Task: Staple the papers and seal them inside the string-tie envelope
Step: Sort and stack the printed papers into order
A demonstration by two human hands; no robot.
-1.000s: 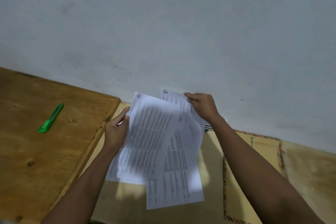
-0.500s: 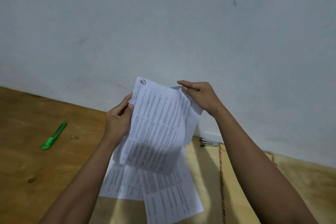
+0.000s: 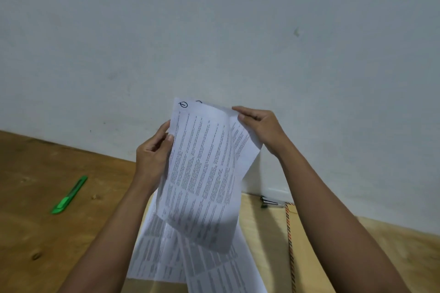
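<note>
Squaring the papers, lifted off the table with the left hand and right hand each pinching a top edge, calls for tapping edges flush before reaching for the stapler.

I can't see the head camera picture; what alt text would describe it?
Two hands, left hand and right hand, hold printed sheets up above a wooden table beside a white wall. A green utility knife lies left; a stapler and striped-edged envelope lie right.
</note>
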